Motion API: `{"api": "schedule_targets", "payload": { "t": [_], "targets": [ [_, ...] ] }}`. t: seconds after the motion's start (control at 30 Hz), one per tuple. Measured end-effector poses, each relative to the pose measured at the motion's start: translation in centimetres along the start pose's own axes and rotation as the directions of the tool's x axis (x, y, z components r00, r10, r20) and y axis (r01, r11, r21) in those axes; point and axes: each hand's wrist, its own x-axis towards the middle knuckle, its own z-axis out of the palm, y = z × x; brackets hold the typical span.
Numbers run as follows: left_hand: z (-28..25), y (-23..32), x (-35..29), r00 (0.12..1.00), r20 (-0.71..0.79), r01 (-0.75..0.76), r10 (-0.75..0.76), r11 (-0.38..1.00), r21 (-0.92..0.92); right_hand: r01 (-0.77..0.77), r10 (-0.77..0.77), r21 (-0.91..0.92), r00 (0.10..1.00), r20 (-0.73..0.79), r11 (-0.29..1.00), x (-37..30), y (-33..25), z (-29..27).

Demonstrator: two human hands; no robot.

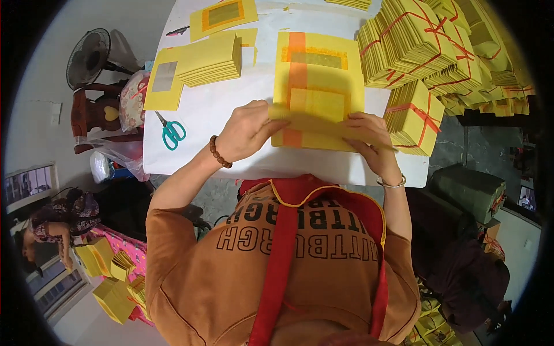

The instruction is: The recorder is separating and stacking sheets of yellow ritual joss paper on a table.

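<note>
In front of me lies a large yellow paper sheet (356, 86) with an orange stripe, orange-edged patches and a dull gold rectangle. Over its near part, both hands grip a blurred, folded yellow paper (329, 124), seen nearly edge-on. My left hand (248, 130), below a brown bead bracelet, pinches its left end. My right hand (372, 143), with a silver bangle at the wrist, has its fingers bent round the right end. Whether the held paper is joined to the sheet beneath, I cannot tell. Teal-handled scissors (173, 135) rest left of my left hand.
Folded yellow papers (210, 60) are piled at the left of the white table (231, 167). Bundles tied with red string (404, 43) crowd its right, one bundle (415, 118) close to my right hand. A fan (89, 57) stands far left; another person (63, 216) is at lower left.
</note>
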Motion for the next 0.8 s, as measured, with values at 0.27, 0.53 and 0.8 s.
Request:
{"api": "schedule_targets", "payload": {
  "t": [0.27,0.53,0.8],
  "targets": [
    [1.1,-0.7,1.1,0.851,0.019,0.511,-0.526,0.816,-0.27,-0.422,0.537,0.657,0.843,0.03,0.625,0.5,-1.9,1.1],
    [1.4,0.5,1.4,0.745,0.043,0.628,-0.666,0.677,-0.385,-0.388,0.609,0.563,0.743,-0.277,0.73,0.7,-2.0,2.3],
    [1.4,0.1,1.9,0.758,0.045,0.609,-0.65,0.683,-0.403,-0.461,0.658,0.557,0.721,-0.219,0.691,1.1,-1.0,2.6]
  ]
}}
